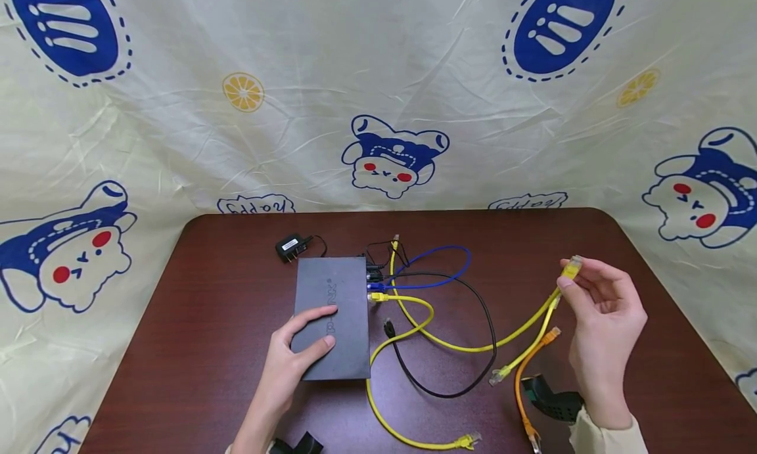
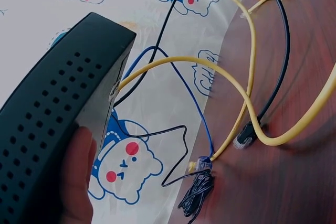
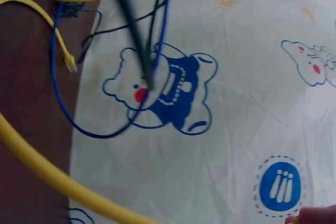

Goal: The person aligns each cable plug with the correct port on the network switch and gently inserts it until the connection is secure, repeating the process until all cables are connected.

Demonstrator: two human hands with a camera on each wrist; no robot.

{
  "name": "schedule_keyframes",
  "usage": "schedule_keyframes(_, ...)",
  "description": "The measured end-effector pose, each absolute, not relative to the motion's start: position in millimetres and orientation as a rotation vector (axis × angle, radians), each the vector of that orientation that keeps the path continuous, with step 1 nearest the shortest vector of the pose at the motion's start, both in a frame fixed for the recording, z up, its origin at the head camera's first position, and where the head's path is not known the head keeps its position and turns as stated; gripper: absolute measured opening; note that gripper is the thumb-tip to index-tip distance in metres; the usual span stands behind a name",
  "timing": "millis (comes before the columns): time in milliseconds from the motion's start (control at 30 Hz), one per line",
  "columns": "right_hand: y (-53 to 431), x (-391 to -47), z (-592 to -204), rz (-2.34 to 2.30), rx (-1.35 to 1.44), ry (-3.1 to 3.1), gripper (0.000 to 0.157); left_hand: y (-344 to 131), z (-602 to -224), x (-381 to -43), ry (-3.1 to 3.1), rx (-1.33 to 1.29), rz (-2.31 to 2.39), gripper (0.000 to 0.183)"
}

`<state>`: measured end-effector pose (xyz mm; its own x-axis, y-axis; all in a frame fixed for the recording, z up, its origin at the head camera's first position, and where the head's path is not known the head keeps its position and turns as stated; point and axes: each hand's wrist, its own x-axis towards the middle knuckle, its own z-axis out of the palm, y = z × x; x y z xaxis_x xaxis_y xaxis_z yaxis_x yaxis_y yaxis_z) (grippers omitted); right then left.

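A dark TP-LINK router sits left of the table's middle, its cable side facing right. My left hand grips its left edge, thumb and index finger lying on top; the other fingers are hidden. In the left wrist view a finger presses along the router's face beside the vent holes. At the right, raised over the table, my right hand pinches the clear plug of a yellow Ethernet cable between thumb and index finger. A shorter yellow cable hangs just under that plug.
A blue cable and another yellow cable enter the router. A black cable loops across the middle. An orange cable lies near the right wrist. A black power adapter is behind the router. Patterned sheeting hangs behind.
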<state>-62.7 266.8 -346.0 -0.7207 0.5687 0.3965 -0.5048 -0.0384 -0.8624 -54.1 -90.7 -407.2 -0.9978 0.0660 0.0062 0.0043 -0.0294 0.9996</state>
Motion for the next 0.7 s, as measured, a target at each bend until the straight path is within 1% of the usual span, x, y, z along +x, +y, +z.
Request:
schedule_keyframes(267, 268, -61, -327, 1.852, 0.023, -1.371, 0.034, -90, -407, -54, 2.154, 0.058, 2.223, 0.036)
schedule_keyframes(700, 268, -63, -315, 1.918, 0.274, -1.315, 0.038, -89, -408, -53, 2.149, 0.058, 2.231, 0.036)
